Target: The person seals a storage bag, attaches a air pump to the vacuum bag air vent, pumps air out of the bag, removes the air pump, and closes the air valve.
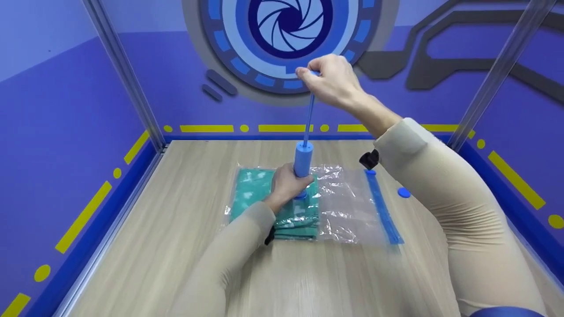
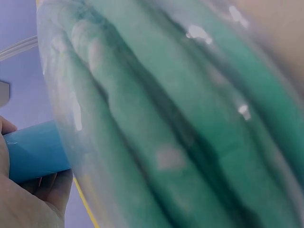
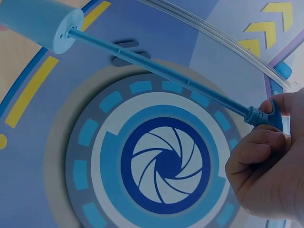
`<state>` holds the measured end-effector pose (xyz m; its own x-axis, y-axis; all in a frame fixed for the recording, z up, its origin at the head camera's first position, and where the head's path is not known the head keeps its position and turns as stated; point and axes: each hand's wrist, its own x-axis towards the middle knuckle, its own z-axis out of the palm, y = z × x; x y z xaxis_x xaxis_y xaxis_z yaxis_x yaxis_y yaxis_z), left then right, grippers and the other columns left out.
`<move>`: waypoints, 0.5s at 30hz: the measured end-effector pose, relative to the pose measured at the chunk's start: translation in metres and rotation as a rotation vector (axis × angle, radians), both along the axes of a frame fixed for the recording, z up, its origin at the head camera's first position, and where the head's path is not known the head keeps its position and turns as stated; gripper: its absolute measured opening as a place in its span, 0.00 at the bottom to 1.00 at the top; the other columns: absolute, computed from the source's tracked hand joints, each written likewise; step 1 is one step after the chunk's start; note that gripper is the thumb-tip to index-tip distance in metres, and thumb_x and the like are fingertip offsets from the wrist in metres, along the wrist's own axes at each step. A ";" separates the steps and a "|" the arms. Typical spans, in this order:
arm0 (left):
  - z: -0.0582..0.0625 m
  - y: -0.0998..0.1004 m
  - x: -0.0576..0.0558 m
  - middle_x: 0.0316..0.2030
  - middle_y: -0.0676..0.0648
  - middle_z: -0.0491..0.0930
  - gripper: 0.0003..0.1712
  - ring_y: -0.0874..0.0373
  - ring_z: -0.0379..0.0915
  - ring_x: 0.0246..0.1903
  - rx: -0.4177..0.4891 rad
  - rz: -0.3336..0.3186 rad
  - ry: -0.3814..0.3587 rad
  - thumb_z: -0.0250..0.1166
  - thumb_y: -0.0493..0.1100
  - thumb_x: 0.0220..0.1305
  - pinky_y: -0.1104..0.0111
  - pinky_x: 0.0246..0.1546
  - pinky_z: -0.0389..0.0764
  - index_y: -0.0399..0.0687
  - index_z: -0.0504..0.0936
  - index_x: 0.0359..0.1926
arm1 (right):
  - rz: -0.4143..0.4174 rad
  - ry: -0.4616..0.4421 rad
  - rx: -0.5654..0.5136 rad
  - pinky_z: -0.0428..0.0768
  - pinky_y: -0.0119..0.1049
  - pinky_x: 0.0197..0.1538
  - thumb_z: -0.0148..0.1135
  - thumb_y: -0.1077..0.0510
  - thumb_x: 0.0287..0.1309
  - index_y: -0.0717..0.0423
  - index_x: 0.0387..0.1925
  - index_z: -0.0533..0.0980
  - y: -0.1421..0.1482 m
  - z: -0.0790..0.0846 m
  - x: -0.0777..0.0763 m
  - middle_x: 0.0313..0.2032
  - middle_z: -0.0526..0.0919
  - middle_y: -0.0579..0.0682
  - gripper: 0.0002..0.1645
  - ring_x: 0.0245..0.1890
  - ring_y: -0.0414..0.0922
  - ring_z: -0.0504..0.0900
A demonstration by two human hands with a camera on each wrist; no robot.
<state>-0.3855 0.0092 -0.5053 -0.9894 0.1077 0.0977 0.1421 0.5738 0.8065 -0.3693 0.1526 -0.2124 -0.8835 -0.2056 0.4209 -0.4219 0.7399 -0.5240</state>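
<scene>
A blue hand pump [image 1: 303, 157] stands upright on a clear vacuum storage bag [image 1: 346, 202] that has folded green cloth [image 1: 251, 189] inside. My left hand [image 1: 288, 182] grips the pump's barrel low down, close over the bag's valve [image 1: 301, 195]. Up high, my right hand [image 1: 332, 79] holds the pump's handle [image 3: 274, 116], with the thin rod [image 3: 156, 71] drawn far out of the barrel. In the left wrist view the barrel [image 2: 38, 149] sits in the left hand, and the bagged cloth [image 2: 156, 114] fills most of the picture.
A blue zip strip [image 1: 383, 207] runs along the bag's right edge, with a small blue slider [image 1: 370, 172] at its far end. A round blue cap [image 1: 403, 192] lies on the wooden table [image 1: 176, 246] to the right. Purple panels [image 1: 145, 66] enclose the back and sides.
</scene>
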 end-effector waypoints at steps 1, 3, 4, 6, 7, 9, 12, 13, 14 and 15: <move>0.000 0.000 -0.001 0.53 0.45 0.95 0.27 0.49 0.93 0.51 -0.006 -0.002 0.007 0.77 0.53 0.66 0.48 0.64 0.91 0.45 0.87 0.61 | 0.004 0.009 0.000 0.56 0.30 0.23 0.56 0.41 0.85 0.46 0.17 0.66 0.000 0.000 -0.001 0.14 0.62 0.37 0.35 0.17 0.36 0.59; 0.000 -0.001 -0.002 0.52 0.45 0.95 0.26 0.50 0.93 0.49 -0.015 -0.007 0.020 0.76 0.54 0.67 0.48 0.62 0.91 0.45 0.87 0.59 | 0.012 0.022 -0.001 0.56 0.30 0.23 0.54 0.42 0.86 0.46 0.17 0.66 0.000 -0.001 -0.002 0.14 0.62 0.38 0.35 0.17 0.37 0.59; 0.000 -0.001 -0.002 0.51 0.45 0.95 0.26 0.51 0.93 0.48 -0.014 -0.012 0.022 0.76 0.54 0.67 0.48 0.62 0.91 0.45 0.87 0.59 | 0.016 0.025 -0.002 0.56 0.30 0.23 0.54 0.42 0.86 0.46 0.17 0.65 -0.001 -0.001 -0.003 0.14 0.62 0.38 0.35 0.17 0.37 0.59; -0.001 -0.002 -0.003 0.51 0.45 0.95 0.25 0.51 0.92 0.47 -0.012 -0.021 0.026 0.75 0.54 0.67 0.48 0.61 0.92 0.44 0.87 0.59 | 0.017 0.025 0.000 0.56 0.30 0.22 0.53 0.43 0.86 0.47 0.16 0.65 -0.001 -0.003 -0.006 0.14 0.61 0.38 0.35 0.16 0.37 0.58; -0.001 -0.002 -0.003 0.51 0.45 0.94 0.25 0.51 0.92 0.47 -0.005 -0.022 0.018 0.75 0.53 0.67 0.48 0.61 0.92 0.44 0.87 0.59 | 0.018 0.018 -0.003 0.55 0.30 0.22 0.53 0.44 0.86 0.47 0.16 0.65 -0.002 -0.003 -0.007 0.13 0.61 0.38 0.35 0.15 0.37 0.57; -0.002 -0.002 -0.003 0.51 0.45 0.94 0.26 0.51 0.93 0.48 -0.001 -0.021 0.011 0.75 0.54 0.68 0.48 0.61 0.92 0.44 0.87 0.60 | 0.021 0.001 -0.005 0.55 0.30 0.21 0.52 0.44 0.86 0.47 0.16 0.64 -0.003 -0.004 -0.009 0.13 0.61 0.38 0.35 0.15 0.37 0.56; -0.003 -0.002 -0.004 0.54 0.44 0.94 0.29 0.49 0.93 0.51 0.007 -0.017 0.003 0.75 0.54 0.68 0.47 0.63 0.91 0.43 0.86 0.63 | 0.023 -0.031 0.003 0.55 0.30 0.21 0.52 0.44 0.87 0.48 0.17 0.63 -0.005 -0.008 -0.014 0.13 0.60 0.38 0.35 0.15 0.37 0.56; -0.004 -0.001 -0.004 0.54 0.44 0.94 0.30 0.49 0.93 0.52 0.008 -0.017 0.003 0.75 0.54 0.67 0.47 0.64 0.91 0.43 0.86 0.63 | 0.024 -0.042 0.007 0.55 0.30 0.21 0.52 0.43 0.87 0.48 0.17 0.63 -0.005 -0.009 -0.015 0.14 0.60 0.39 0.35 0.15 0.37 0.56; -0.004 -0.001 -0.004 0.55 0.43 0.94 0.30 0.48 0.93 0.52 0.007 -0.018 0.005 0.75 0.54 0.67 0.47 0.64 0.91 0.43 0.86 0.64 | 0.024 -0.049 0.015 0.56 0.30 0.21 0.52 0.43 0.87 0.48 0.17 0.63 -0.005 -0.011 -0.017 0.14 0.60 0.39 0.35 0.15 0.37 0.56; -0.004 -0.001 -0.004 0.55 0.43 0.94 0.30 0.48 0.93 0.53 0.009 -0.018 0.007 0.76 0.54 0.67 0.47 0.64 0.91 0.42 0.86 0.64 | 0.024 -0.054 0.024 0.56 0.30 0.21 0.52 0.43 0.87 0.47 0.17 0.63 -0.006 -0.013 -0.018 0.14 0.60 0.39 0.35 0.15 0.37 0.57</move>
<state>-0.3893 0.0085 -0.5092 -0.9866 0.1241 0.1054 0.1576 0.5640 0.8106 -0.3873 0.1471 -0.2258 -0.8993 -0.2371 0.3675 -0.4116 0.7426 -0.5283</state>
